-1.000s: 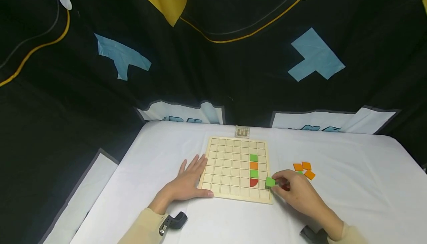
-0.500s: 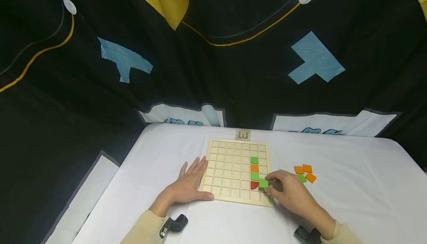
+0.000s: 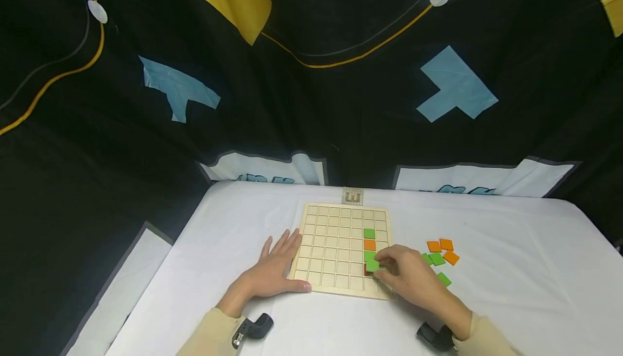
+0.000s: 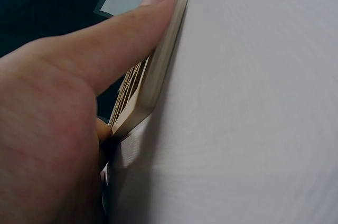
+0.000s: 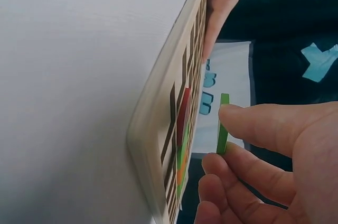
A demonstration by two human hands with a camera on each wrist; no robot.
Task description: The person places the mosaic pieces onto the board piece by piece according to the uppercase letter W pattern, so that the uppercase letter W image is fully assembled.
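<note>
A wooden grid board (image 3: 336, 248) lies on the white table. My left hand (image 3: 270, 272) rests with spread, straight fingers on its left edge, the thumb on the near corner. Between thumb and fingers my right hand (image 3: 413, 277) pinches a green tile (image 3: 372, 263), held over the board's right part, partly covering a red piece (image 3: 367, 270). In the right wrist view the pinched tile (image 5: 223, 123) stands off the board's surface. Above it in the same column lie an orange tile (image 3: 369, 244) and a green tile (image 3: 369, 233).
Right of the board lie loose orange tiles (image 3: 451, 257) and loose green tiles (image 3: 443, 279). A small patterned square (image 3: 352, 196) sits behind the board's far edge. A black curtain (image 3: 311, 118) with coloured shapes hangs behind the table.
My right hand has moved left with the green tile, from the board's right edge to over the column of pieces. More loose green tiles show beside it. My left hand has stayed in place.
</note>
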